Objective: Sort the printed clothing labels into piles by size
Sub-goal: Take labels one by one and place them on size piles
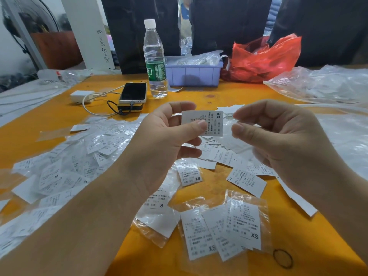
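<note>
Left hand (167,136) pinches a white XS label (205,122) between thumb and fingers, held up above the orange table (239,96), print facing the camera, "XS" at the label's right end. Right hand (278,136) is just beside it, fingers loosely curled, thumb and forefinger tips close together near the label's right edge; can't tell if they touch the label or hold anything.

Down front on the table: a small XS pile (223,232), several labels overlapping, some in clear sleeves. Just left of that an S label (159,206) in a clear sleeve. Single XS label (190,175) lies under the left hand. XL label (246,181) lies right of it, L label (225,157) behind that. Big unsorted heap of labels (69,166) and clear sleeves spreads over the left side, under the left forearm; more labels under both hands.

Black rubber band (282,258) near front right edge. Farther back: phone (133,92) on a power bank with cable, white charger (81,96), water bottle (155,60) upright, lilac bin (194,73) with packets in it, red plastic bag (264,58), clear plastic bags (322,84) at far right
</note>
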Demonstrator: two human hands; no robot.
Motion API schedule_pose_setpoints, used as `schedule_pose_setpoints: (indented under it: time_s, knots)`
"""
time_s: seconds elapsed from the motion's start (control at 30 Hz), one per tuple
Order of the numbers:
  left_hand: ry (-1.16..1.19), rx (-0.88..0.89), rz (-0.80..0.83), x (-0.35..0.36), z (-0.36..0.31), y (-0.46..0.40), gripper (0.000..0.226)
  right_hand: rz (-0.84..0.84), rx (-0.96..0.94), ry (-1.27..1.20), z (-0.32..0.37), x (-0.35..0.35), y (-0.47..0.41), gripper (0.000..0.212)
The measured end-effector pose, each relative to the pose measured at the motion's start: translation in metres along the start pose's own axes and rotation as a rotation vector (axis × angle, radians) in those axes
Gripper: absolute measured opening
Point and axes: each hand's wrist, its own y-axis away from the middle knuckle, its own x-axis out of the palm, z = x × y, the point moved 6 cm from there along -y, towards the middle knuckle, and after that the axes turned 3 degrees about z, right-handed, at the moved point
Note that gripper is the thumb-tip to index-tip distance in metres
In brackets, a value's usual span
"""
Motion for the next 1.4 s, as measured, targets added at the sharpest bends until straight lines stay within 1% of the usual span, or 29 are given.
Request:
schedule_pose_setpoints:
  time_s: [0.1, 0.2, 0.27, 0.43, 0.53, 0.63, 0.93, 1.03, 1.17, 1.27, 1.37, 1.4]
  knots:
    - [-0.011, -0.011, -0.013, -0.0017, 0.0011, -0.0006, 0.041, 0.013, 0.005, 0.001, 0.0001, 0.0011, 0.0003, 0.022]
    - [-0.032, -0.023, -0.014, -0.0021, 0.0027, -0.0007, 0.038, 0.021, 0.006, -0.005, -0.0011, 0.0019, 0.0002, 0.011]
    - [-0.034, -0.028, -0.008, -0.0015, 0.0033, -0.0006, 0.036, 0.018, 0.014, 0.005, -0.0031, 0.0013, 0.0001, 0.009]
    - [-0.030, -0.038, 0.031, 0.0016, 0.0030, 0.0008, 0.031, 0.020, 0.044, 0.003, -0.0061, 0.0026, 0.0008, 0.011]
    - [-0.035, -0.049, 0.041, 0.0028, 0.0039, 0.0012, 0.029, 0.027, 0.053, -0.018, -0.0063, 0.0039, 0.0010, 0.019]
    - [-0.053, -0.063, 0.048, 0.0028, 0.0047, 0.0014, 0.031, 0.031, 0.061, -0.043, -0.0070, 0.0042, 0.0007, 0.025]
    - [-0.144, -0.067, 0.073, 0.0050, 0.0056, 0.0023, 0.032, 0.031, 0.056, -0.017, -0.0037, 0.0056, 0.0014, 0.029]
    - [-0.172, -0.071, 0.073, 0.0052, 0.0059, 0.0029, 0.027, 0.025, 0.065, -0.020, -0.0031, 0.0051, 0.0018, 0.028]
    - [-0.211, -0.068, 0.063, 0.0037, 0.0061, 0.0017, 0.009, 0.018, 0.072, -0.024, -0.0029, 0.0039, 0.0009, 0.029]
    - [-0.253, -0.065, 0.063, 0.0037, 0.0067, 0.0013, 0.009, 0.019, 0.061, -0.031, -0.0022, 0.0043, 0.0005, 0.028]
    - [-0.292, -0.053, 0.068, 0.0043, 0.0065, 0.0017, 0.010, 0.023, 0.045, -0.041, -0.0031, 0.0049, 0.0009, 0.018]
    - [-0.308, -0.043, 0.071, 0.0045, 0.0059, 0.0019, 0.010, 0.023, 0.042, -0.040, -0.0035, 0.0049, 0.0010, 0.018]
